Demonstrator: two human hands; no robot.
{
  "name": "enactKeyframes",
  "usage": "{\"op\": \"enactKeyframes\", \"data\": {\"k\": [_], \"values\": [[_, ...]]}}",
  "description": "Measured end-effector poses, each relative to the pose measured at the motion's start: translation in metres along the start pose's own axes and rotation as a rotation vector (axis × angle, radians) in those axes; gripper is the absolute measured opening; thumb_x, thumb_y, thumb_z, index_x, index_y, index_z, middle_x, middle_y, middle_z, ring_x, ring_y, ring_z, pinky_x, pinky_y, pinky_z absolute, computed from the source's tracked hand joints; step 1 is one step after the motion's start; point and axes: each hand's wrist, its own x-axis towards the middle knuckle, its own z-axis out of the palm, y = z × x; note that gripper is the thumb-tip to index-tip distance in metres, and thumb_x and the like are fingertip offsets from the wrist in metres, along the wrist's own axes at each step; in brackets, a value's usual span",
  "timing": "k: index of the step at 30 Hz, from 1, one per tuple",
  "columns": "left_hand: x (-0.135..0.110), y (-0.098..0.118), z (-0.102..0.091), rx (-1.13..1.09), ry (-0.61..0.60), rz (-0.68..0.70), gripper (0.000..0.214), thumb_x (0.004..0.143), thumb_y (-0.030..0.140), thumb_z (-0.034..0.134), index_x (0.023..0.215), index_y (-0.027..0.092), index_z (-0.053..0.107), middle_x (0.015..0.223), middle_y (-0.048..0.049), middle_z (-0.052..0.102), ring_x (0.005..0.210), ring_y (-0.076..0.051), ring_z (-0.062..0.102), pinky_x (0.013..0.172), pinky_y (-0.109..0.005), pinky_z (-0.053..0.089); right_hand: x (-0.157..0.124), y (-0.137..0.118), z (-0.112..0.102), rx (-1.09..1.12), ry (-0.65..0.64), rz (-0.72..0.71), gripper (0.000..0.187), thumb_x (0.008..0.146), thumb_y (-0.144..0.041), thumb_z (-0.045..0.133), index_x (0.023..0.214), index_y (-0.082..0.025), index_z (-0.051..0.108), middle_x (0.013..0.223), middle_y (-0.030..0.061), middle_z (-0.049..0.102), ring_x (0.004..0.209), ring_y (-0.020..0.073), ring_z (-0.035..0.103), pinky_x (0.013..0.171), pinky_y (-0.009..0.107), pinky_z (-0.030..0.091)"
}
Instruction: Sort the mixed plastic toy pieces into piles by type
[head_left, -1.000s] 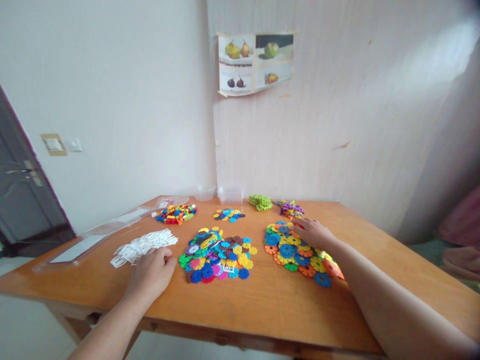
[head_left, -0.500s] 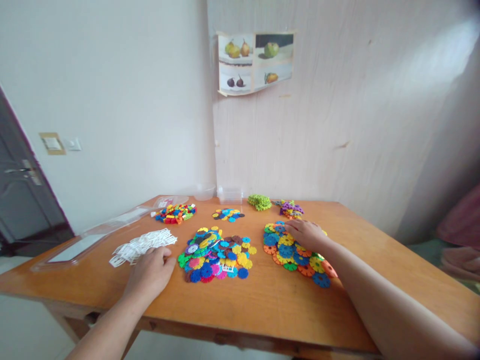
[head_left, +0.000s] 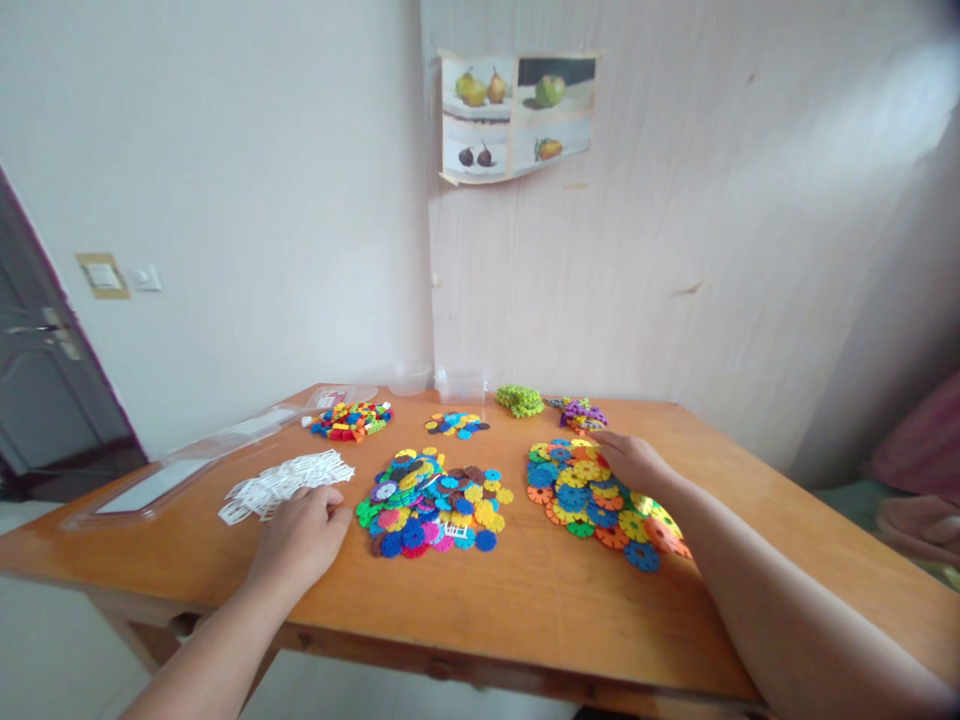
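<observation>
My left hand (head_left: 304, 530) rests on the table with its fingers curled in, and nothing shows in it. Just beyond it lies a heap of white plastic fence-like pieces (head_left: 281, 482), its near edge partly behind the hand. My right hand (head_left: 636, 466) is at the far right side of a spread of large notched plastic discs (head_left: 574, 498) in blue, yellow, orange and green. Its fingers stretch out to the left, and no disc is visible in their hold. Between the hands is a pile of smaller notched discs (head_left: 427, 505), with a small white piece (head_left: 455, 530) on top.
Farther back on the wooden table (head_left: 510, 620) lie colourful building bricks (head_left: 351, 422), a few small discs (head_left: 456, 425), green linking pieces (head_left: 519, 401) and purple pieces (head_left: 581, 414). Clear plastic containers (head_left: 461, 385) stand by the wall. Transparent lids (head_left: 157, 490) lie along the left edge.
My right hand has shifted to the right across the large discs, uncovering more of them. My left hand stays in place. The view has tilted slightly.
</observation>
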Motion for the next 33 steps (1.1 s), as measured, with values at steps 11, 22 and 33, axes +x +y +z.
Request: {"op": "enactKeyframes", "data": {"k": [11, 22, 33], "values": [[0.000, 0.001, -0.002, 0.010, 0.001, 0.005, 0.024, 0.082, 0.033, 0.046, 0.089, 0.021, 0.066, 0.093, -0.0081, 0.067, 0.091, -0.024, 0.063, 0.078, -0.031, 0.046, -0.004, -0.003, -0.001, 0.031, 0.026, -0.053, 0.048, 0.087, -0.028, 0.041, 0.130, -0.020, 0.061, 0.133, 0.0067, 0.062, 0.121, 0.0253, 0.057, 0.102, 0.035, 0.043], [-0.002, 0.002, 0.000, 0.027, 0.015, 0.001, 0.022, 0.082, 0.031, 0.046, 0.088, 0.022, 0.065, 0.094, -0.0081, 0.066, 0.092, -0.025, 0.062, 0.081, -0.033, 0.045, -0.021, -0.063, -0.008, 0.108, 0.218, -0.279, 0.036, 0.089, -0.033, 0.046, 0.116, -0.022, 0.066, 0.119, 0.0076, 0.068, 0.109, 0.0247, 0.063, 0.095, 0.036, 0.047], [-0.008, 0.013, -0.007, 0.024, -0.004, -0.020, 0.019, 0.083, 0.029, 0.048, 0.089, 0.021, 0.064, 0.093, -0.0077, 0.064, 0.093, -0.024, 0.061, 0.082, -0.032, 0.044, -0.027, -0.156, 0.018, 0.166, -0.106, -0.522, 0.026, 0.087, -0.024, 0.053, 0.104, -0.022, 0.072, 0.098, 0.0062, 0.070, 0.088, 0.0187, 0.063, 0.078, 0.026, 0.046]]}}
